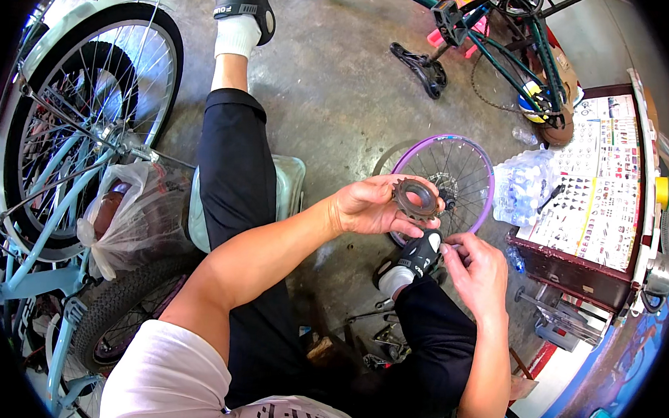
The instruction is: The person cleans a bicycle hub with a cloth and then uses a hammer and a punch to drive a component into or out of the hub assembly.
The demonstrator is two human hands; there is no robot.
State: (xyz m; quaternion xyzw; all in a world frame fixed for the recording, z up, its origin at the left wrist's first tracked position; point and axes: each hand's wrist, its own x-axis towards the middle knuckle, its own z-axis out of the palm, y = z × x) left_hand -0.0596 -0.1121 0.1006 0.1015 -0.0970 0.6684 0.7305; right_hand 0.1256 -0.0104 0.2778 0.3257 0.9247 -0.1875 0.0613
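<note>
My left hand point(365, 204) grips a dark single-speed freewheel point(416, 199), a toothed ring with an open centre, held up in front of me. Thumb and fingers clasp its edge. Just below and to the right is my right hand point(476, 271), its fingers curled and the thumb close to the fingertips. Whatever it may pinch is too small or hidden to make out. Beyond the freewheel a small wheel with a purple rim point(490, 179) rests by my right foot, with its hub and spokes partly behind my hands.
A dark red cabinet point(573, 271) topped with a printed parts sheet stands at right, beside a plastic bag of bottles point(523, 185). A bicycle wheel point(171, 72), light blue frame and tied plastic bag point(149, 214) crowd the left. A dark green bicycle frame point(501, 55) is at far right.
</note>
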